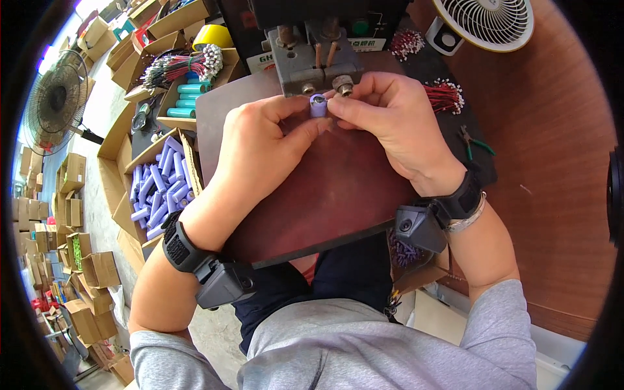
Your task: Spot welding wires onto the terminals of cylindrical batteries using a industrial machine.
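Both hands meet at a small purple cylindrical battery cell [318, 105], held end-up just below the grey metal welding head [316, 60] with two copper rods. The left hand [260, 146] pinches it from the left, the right hand [390, 120] from the right. Beneath lies a dark reddish-brown board [331, 195]. At left, an open cardboard box [192, 162] holds more purple cells.

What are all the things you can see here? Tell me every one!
cell: one, purple, pinched by both hands under the machine
machine: one, grey, top centre
board: one, dark red-brown, under the hands
purple cells: many, in a box at left
teal cells: several, in a box upper left
wires: bundles, red and white, upper right
pliers: one, green handles, right
white fan: one, top right
left hand: one, wrist strap
right hand: one, wrist strap
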`<state>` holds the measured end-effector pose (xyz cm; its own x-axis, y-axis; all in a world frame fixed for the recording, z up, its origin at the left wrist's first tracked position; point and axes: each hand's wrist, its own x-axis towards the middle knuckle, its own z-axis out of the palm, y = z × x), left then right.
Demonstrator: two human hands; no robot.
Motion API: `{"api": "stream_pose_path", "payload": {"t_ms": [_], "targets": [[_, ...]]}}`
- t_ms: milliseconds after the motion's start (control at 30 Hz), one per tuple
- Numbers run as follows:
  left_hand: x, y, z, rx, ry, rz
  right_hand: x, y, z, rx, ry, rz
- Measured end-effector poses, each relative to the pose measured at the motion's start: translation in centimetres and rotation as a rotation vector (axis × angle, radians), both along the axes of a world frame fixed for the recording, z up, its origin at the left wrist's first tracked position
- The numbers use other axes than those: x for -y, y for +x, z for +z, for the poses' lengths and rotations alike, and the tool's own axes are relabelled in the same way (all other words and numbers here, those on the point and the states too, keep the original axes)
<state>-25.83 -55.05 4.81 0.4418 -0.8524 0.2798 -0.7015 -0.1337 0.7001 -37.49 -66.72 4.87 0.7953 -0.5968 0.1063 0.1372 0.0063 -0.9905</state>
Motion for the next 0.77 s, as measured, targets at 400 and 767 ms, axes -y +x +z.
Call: {"api": "stream_pose_path", "payload": {"t_ms": [400, 767], "targets": [[0.22, 0.16, -0.67, -0.035, -0.108, -0.014, 0.0, -0.02, -0.15, 0.023, 0.042, 0.009], [0.09, 0.11, -0.24, -0.008, -0.076, -0.015, 0.11, -0.07, -0.12, 0.022, 0.001, 0.038]]}}
